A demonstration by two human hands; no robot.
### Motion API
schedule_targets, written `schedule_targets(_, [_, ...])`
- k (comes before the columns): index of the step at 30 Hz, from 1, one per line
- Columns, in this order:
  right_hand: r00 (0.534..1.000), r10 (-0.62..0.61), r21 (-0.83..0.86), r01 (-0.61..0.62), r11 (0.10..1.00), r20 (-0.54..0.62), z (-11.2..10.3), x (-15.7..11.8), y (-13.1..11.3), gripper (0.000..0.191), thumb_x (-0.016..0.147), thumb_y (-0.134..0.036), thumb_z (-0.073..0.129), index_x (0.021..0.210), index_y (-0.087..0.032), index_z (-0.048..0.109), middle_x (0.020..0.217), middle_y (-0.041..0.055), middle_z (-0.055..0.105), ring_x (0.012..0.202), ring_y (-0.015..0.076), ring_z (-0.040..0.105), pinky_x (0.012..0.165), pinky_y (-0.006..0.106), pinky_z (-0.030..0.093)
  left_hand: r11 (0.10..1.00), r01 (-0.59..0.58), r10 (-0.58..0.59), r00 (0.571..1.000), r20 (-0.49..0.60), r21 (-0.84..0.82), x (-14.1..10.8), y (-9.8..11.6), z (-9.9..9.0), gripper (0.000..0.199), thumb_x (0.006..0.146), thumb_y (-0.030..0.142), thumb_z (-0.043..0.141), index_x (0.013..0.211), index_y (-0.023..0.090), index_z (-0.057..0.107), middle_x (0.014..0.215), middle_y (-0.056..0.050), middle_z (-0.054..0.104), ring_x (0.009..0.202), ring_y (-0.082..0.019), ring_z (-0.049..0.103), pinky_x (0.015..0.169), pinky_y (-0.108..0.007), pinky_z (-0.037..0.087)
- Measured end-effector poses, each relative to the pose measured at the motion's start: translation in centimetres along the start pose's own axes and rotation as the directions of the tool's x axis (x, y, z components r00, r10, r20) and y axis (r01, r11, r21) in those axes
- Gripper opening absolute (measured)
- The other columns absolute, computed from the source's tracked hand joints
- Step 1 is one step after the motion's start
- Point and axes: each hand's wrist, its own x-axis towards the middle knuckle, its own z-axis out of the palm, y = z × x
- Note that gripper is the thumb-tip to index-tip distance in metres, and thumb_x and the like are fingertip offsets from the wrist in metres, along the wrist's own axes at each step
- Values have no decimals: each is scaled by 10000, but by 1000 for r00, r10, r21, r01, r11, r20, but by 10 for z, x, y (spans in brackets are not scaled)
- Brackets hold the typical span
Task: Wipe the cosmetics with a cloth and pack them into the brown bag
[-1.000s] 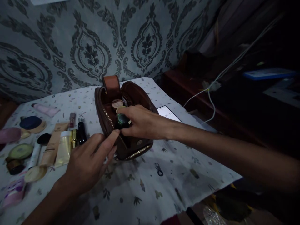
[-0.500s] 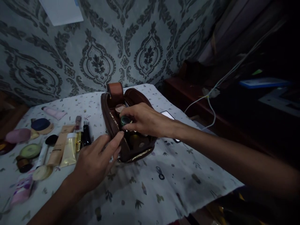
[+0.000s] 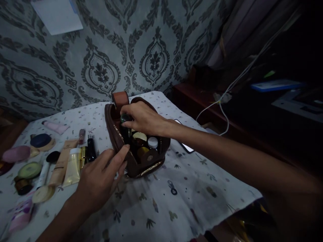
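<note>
A brown toiletry bag (image 3: 114, 131) lies unzipped on the patterned cloth, its mouth facing up. My right hand (image 3: 142, 117) reaches into its far end, with fingers closed round a small dark jar with a greenish lid (image 3: 125, 119). My left hand (image 3: 101, 178) grips the bag's near left rim; its index finger rests on the edge, and the thumb is partly hidden. Inside the bag are a jar with a pale yellow lid (image 3: 139, 136), a white-capped container (image 3: 152, 143) and a yellowish round item (image 3: 143, 152). Deeper contents are in shadow.
Left of the bag lie several cosmetics, among them a tan tube (image 3: 63, 158), a yellow tube (image 3: 72, 168), a black bottle (image 3: 91, 148) and a navy compact (image 3: 40, 140). A phone (image 3: 187, 147) sits under my right forearm. A white cable (image 3: 227, 114) hangs at the right.
My right hand has shifted towards the far left end of the bag with the greenish-lidded jar, uncovering the yellow-lidded and white-capped containers. My left hand stays at the rim.
</note>
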Motion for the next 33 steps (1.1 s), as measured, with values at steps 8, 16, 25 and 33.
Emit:
schedule_targets(8, [983, -36, -121, 59, 991, 182, 3, 7, 3, 202, 869, -178, 664, 1057, -106, 684, 1013, 109, 709, 949, 214, 619, 757, 276, 372, 1000, 16, -16, 1000, 13, -11, -2, 0, 2, 340, 1001, 206, 418, 1331, 149, 479, 811, -17, 562, 663, -127, 572, 538, -229, 401])
schedule_targets(16, [975, -62, -144, 94, 985, 215, 3, 1, -4, 262, 883, -163, 649, 1137, -103, 670, 1070, 131, 718, 1010, 239, 644, 788, 292, 410, 1000, 22, -22, 1000, 6, -6, -3, 1, 2, 349, 1006, 216, 409, 1343, 153, 470, 808, -17, 550, 686, -141, 586, 547, -236, 412])
schedule_targets(25, [990, -28, -107, 43, 993, 139, 7, 0, 3, 510, 839, -219, 708, 1316, -105, 569, 1187, 149, 689, 1129, 269, 624, 875, 319, 455, 999, 24, -23, 999, 37, -21, -3, 2, -4, 375, 1016, 228, 380, 1383, 169, 425, 825, -21, 569, 711, -151, 607, 554, -226, 429])
schedule_targets(33, [994, -9, -79, 18, 997, 110, 1, 0, 1, 312, 859, -190, 677, 1164, -127, 660, 1119, 128, 714, 1059, 245, 654, 833, 292, 454, 998, 39, -35, 997, 74, -43, -3, 2, -4, 399, 1018, 245, 375, 1414, 192, 396, 825, -15, 571, 719, -149, 616, 542, -214, 433])
